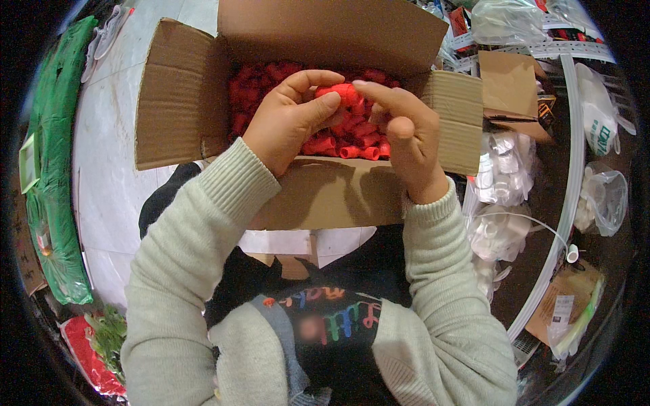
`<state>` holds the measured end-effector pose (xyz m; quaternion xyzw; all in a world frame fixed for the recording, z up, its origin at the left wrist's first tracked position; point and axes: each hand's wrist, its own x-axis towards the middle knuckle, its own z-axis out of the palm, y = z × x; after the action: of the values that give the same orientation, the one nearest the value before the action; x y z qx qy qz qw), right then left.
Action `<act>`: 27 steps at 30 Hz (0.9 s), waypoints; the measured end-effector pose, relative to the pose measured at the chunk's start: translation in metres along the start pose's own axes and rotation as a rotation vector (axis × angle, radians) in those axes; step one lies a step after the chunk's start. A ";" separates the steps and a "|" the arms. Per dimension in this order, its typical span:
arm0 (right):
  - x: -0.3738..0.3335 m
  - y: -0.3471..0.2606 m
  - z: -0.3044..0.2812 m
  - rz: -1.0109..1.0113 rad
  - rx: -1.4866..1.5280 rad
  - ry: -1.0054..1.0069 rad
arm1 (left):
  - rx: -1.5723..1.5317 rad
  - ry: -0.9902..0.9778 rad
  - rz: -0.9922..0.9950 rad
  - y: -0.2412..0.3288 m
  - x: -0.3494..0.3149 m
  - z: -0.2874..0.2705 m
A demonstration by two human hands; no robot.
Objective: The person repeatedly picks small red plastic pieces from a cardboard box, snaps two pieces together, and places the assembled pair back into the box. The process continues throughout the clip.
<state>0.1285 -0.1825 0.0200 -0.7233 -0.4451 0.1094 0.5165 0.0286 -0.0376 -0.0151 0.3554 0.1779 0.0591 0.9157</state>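
Above an open cardboard box [308,196], my left hand [291,118] is closed, pinching a red plastic pipe fitting [349,95] between thumb and fingers. The fitting looks like a short bent tube, partly covered by the fingers. My right hand [413,139] comes from the other side, its index fingertip at the top of the fitting. The right thumb stands apart from the fingers, and the right hand grips nothing. Under both hands, many loose red pipe fittings [318,144] fill the box.
The box's flaps [179,95] are folded outward. On the right lie clear bags of white fittings [504,169], a long white strip [572,155] and a small carton [511,81]. A long green wrapped bundle [64,169] lies far left, a red package [91,352] at lower left.
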 end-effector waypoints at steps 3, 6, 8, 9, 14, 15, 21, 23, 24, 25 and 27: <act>0.002 0.010 -0.005 0.149 -0.144 -0.054 | -0.006 0.008 0.017 -0.001 0.001 -0.001; 0.000 0.014 -0.004 0.138 -0.132 0.002 | 0.024 0.001 -0.019 0.003 -0.001 -0.001; -0.005 -0.001 -0.005 0.061 -0.018 -0.010 | 0.007 -0.018 -0.027 0.004 0.001 -0.002; -0.003 -0.006 -0.006 -0.019 -0.087 -0.071 | -0.002 -0.026 -0.031 0.004 0.001 -0.002; 0.001 0.019 -0.001 0.103 -0.233 0.003 | -0.024 -0.016 -0.001 0.001 0.000 -0.002; 0.000 0.014 0.000 0.068 -0.151 0.058 | -0.015 -0.004 0.003 0.002 -0.001 0.000; 0.004 0.010 -0.003 0.027 -0.297 -0.057 | -0.088 -0.003 0.007 0.002 0.001 -0.002; 0.005 0.020 0.001 0.029 -0.302 0.075 | -0.057 -0.001 -0.008 0.006 -0.003 0.002; 0.003 0.017 0.000 0.030 -0.217 0.057 | -0.042 0.002 -0.014 0.008 -0.004 0.003; -0.001 0.009 -0.002 0.032 -0.131 0.038 | -0.049 -0.005 -0.012 0.009 -0.003 0.002; -0.001 0.001 -0.001 -0.049 -0.159 0.004 | -0.069 -0.013 -0.009 0.006 -0.001 0.000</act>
<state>0.1290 -0.1833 0.0193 -0.7510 -0.4690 0.0595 0.4610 0.0275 -0.0328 -0.0108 0.3232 0.1713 0.0587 0.9288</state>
